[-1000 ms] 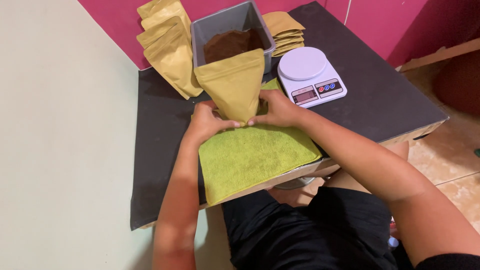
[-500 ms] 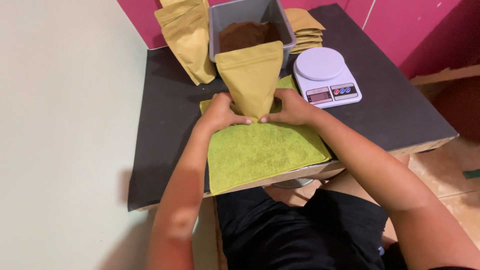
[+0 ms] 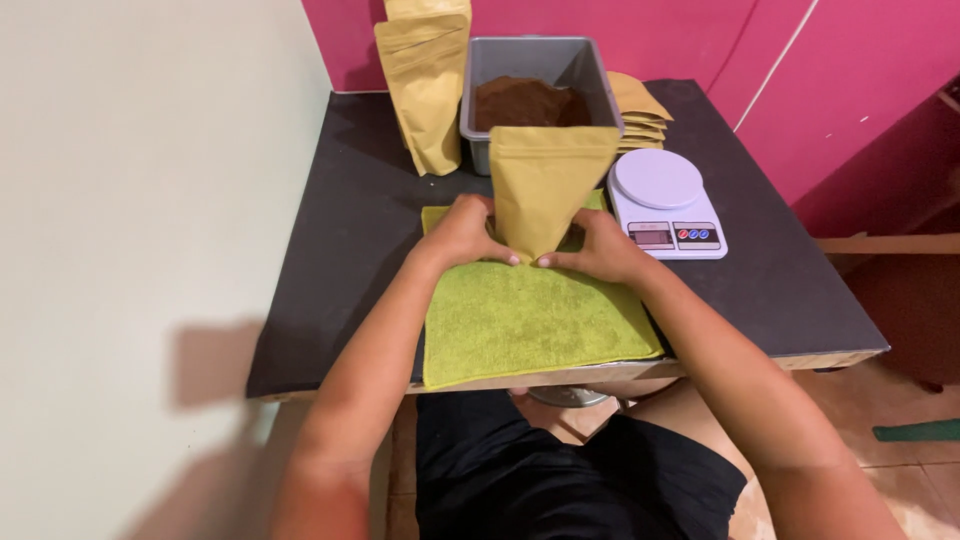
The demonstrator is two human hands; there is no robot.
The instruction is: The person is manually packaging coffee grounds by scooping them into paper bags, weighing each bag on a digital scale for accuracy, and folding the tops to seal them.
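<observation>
At the far left of the dark table (image 3: 330,250) stand two filled kraft pouches (image 3: 428,85), upright against the pink wall (image 3: 700,40), one behind the other. Beside them sits a grey tub (image 3: 482,105) holding brown powder (image 3: 525,102), and behind the tub's right side lies a stack of flat empty pouches (image 3: 640,112).

In the middle a green cloth (image 3: 530,320) is spread at the near edge of the table. The left hand (image 3: 462,232) and the right hand (image 3: 600,245) rest on it, each closed around the lower corner of one tan pouch (image 3: 545,180). That pouch stands on the cloth just in front of the tub, wide at the top and pinched narrow at the bottom between the fingertips, which nearly meet under it. The thumbs press its base from either side. Whether its top is open or sealed cannot be told from this angle.

To the right, just beside the cloth and near the right hand, is a white kitchen scale (image 3: 665,200) with a round plate, nothing on it.

By the look of it, the step in hand is shaping or settling the pouch's base so it stands up. A following move would call for steady, even pressure at both corners so the pouch does not tip toward the tub.
</observation>
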